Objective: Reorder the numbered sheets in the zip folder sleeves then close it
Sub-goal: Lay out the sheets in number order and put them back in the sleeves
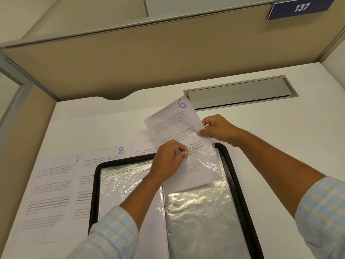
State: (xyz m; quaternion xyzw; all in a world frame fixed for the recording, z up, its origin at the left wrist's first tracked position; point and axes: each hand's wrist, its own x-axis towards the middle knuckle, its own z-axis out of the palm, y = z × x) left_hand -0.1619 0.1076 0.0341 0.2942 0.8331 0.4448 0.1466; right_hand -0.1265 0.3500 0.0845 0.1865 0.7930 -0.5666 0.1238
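Two hands — left hand (168, 156), right hand (216, 128) — pinch sheet 6 (173, 120); its long axis points away, leaning left.

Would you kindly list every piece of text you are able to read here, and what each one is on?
"137": the blue sign, top right.
"6": handwritten, the sheet half in the sleeve.
"8": handwritten, a sheet on the desk.
"7": handwritten, the leftmost sheet.
Printed paragraphs on the sheets: mostly too blurred to read.
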